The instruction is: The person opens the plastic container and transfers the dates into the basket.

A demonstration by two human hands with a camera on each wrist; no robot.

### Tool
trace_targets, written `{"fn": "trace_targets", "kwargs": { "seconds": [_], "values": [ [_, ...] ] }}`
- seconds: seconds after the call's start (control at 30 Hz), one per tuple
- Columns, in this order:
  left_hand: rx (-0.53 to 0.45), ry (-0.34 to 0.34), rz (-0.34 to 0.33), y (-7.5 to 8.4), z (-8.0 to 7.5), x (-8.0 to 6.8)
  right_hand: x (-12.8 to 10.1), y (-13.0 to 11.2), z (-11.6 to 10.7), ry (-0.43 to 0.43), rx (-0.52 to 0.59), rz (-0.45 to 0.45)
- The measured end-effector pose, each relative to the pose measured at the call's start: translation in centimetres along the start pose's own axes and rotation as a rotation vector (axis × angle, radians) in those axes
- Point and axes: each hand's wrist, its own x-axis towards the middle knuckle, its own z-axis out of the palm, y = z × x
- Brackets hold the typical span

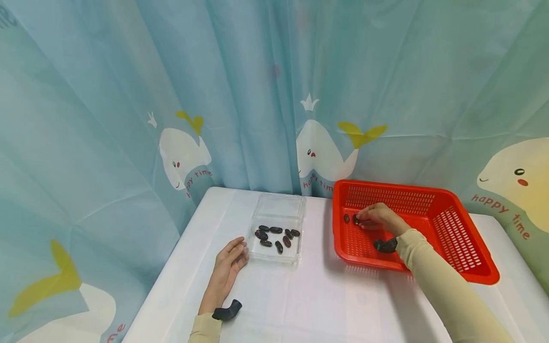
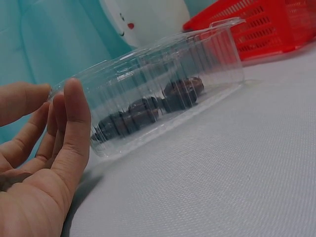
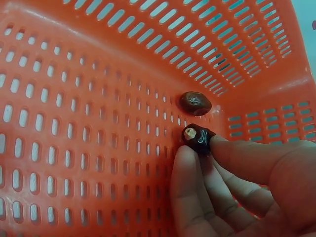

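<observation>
Inside the red basket, my right hand [image 1: 379,218] pinches a dark, glossy date [image 3: 198,138] between thumb and fingers, close to the basket floor; its pale stem end shows in the right wrist view. Beside it lies another brown date [image 3: 195,103], near the basket's end wall. My left hand [image 1: 230,261] is at the left side of a clear plastic box [image 1: 274,257], its fairly straight fingers right at the wall and the thumb tip by the rim. Several dark dates [image 1: 276,230] lie in the box, whose lid [image 1: 280,206] is folded back.
The red basket [image 1: 469,274] with slotted walls stands on the right of the white-covered table [image 1: 300,305]. A blue curtain [image 1: 257,95] printed with whales hangs right behind the table and along its left. A dark band [image 1: 227,310] is on the left wrist.
</observation>
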Motion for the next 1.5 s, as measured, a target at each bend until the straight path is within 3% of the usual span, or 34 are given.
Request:
{"fn": "trace_targets", "kwargs": {
  "seconds": [0.37, 0.5, 0.73, 1.03, 1.5],
  "values": [
    [0.038, -0.036, 0.038, -0.1, -0.1, -0.1, -0.2, 0.1, 0.2, -0.041, 0.045, -0.018],
    [0.019, -0.018, 0.023, -0.1, 0.0, -0.1, -0.4, -0.1, 0.2, -0.029, 0.039, -0.006],
    [0.012, 0.008, 0.004, -0.1, 0.2, 0.0, -1.1, -0.3, -0.3, -0.026, -0.053, -0.017],
    [0.011, 0.012, 0.006, -0.2, 0.0, 0.1, -1.7, -2.6, -0.1, -0.018, 0.025, 0.004],
    [0.01, 0.016, 0.007, 0.0, 0.1, 0.1, -5.0, -6.0, -0.6, -0.115, 0.159, -0.065]
  ]
}}
